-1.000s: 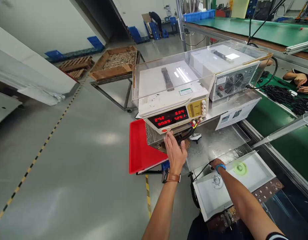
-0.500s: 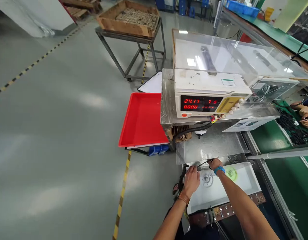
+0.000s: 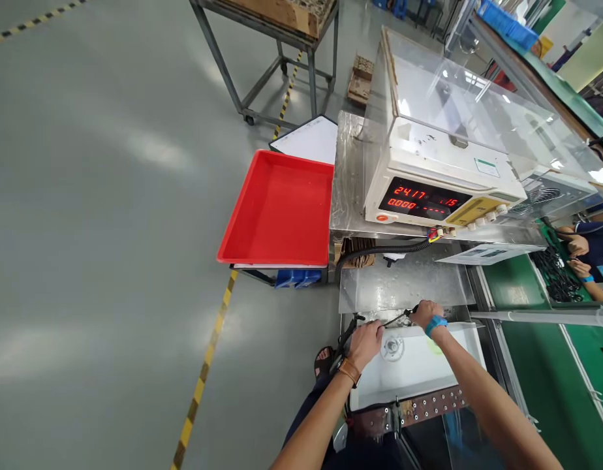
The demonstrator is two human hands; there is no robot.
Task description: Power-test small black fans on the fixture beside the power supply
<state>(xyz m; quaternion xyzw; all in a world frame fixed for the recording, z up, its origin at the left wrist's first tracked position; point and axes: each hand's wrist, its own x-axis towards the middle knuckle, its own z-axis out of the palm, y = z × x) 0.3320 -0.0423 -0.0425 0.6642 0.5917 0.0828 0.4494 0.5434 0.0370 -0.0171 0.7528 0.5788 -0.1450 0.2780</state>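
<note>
Round grey metal part (image 3: 392,346) — a small disc-shaped piece — sits in the shallow white plastic tray (image 3: 443,372) right in front of you, near the tray's far left corner, and it lies between your two hands. Your left hand (image 3: 366,341), the one with the brown leather watch strap, rests at the tray's left edge just beside the part, so it is the nearer hand; its fingers curl loosely downward, and you cannot tell from here whether they grip anything. Your right hand (image 3: 425,314), with the blue wristband, sits at the tray's far rim, beyond the part and to its right, fingers pressed together around the end of a thin black cable (image 3: 395,319) that runs leftward along that rim. The part looks round, so it shows no long axis to line up with — it lies just right of your left fingertips and toward you from your right ones. Above the tray stands a cream bench power supply with red digits (image 3: 431,196), under a clear acrylic cover (image 3: 458,98). A red plastic tray (image 3: 277,212) sits well off to the left.
</note>
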